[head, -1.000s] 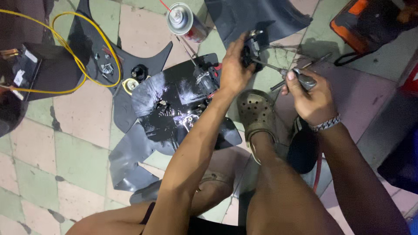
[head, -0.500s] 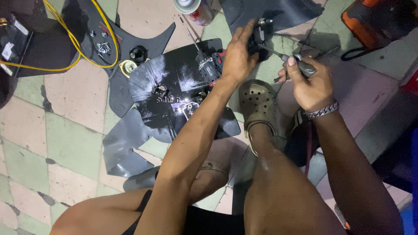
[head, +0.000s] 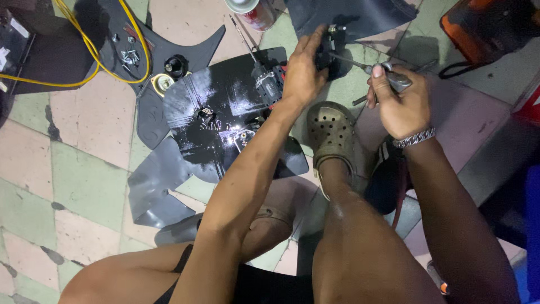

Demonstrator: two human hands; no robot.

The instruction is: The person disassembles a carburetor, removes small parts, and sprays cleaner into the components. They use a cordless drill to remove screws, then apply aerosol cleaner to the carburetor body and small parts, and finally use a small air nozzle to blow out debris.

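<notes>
Small black part (head: 325, 49) held up off the floor near the top of the view, between two hands, above a foot in a brown perforated clog (head: 332, 135).

Far left: yellow cable (head: 90, 45) looping over a dark panel, with a little heap of loose screws (head: 129, 56) kept together on the black plastic, likely so as not to roll off across the tiles. Too small to count surely. Next, two round pieces side by side, one black knob (head: 175, 65) and one brassy ring (head: 163, 83). Then one black fan blade assembly (head: 225, 124) flat on the tiled floor (head: 84, 169), glossy hub uppermost, grey blades spreading down-left. One spray can (head: 253, 10) on its side at the top edge.

Centre: left hand (head: 301, 76), grip closed round the small black part, steadying it for the tool. Further right: right hand (head: 402, 104), grip wrapped tight about the handle of one screwdriver (head: 365, 67), shaft angled left so that the tip meets the part. One metal chain bracelet (head: 413, 138) on that wrist. Far right: one orange and black bag (head: 489, 28) at the corner.
</notes>
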